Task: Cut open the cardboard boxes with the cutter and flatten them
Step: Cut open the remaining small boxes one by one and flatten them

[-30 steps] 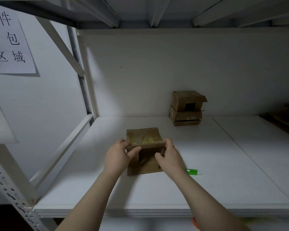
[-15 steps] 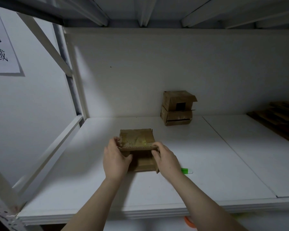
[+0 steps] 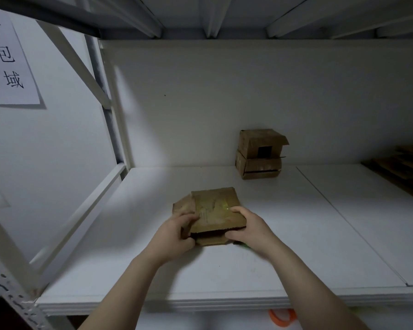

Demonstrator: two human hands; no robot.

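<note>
A small brown cardboard box (image 3: 215, 210) lies nearly collapsed on the white shelf board (image 3: 296, 234), its taped top panel tilted toward me. My left hand (image 3: 177, 234) grips its left edge with curled fingers. On the right edge, my right hand (image 3: 250, 229) holds the top panel, thumb on top. Only a sliver of the green cutter (image 3: 244, 245) shows by my right wrist; the hand hides the remainder. Two more small cardboard boxes (image 3: 260, 154) stand stacked against the back wall.
Flattened cardboard sheets (image 3: 405, 167) lie at the far right of the shelf. White shelf posts and a diagonal brace (image 3: 81, 67) stand at the left. An orange object (image 3: 281, 317) lies below the shelf's front edge. A paper sign (image 3: 7, 58) hangs on the left wall.
The box has gone from standing open to nearly flat under my hands. Its top panel has come down and the side walls have folded left. My right hand now covers most of the cutter.
</note>
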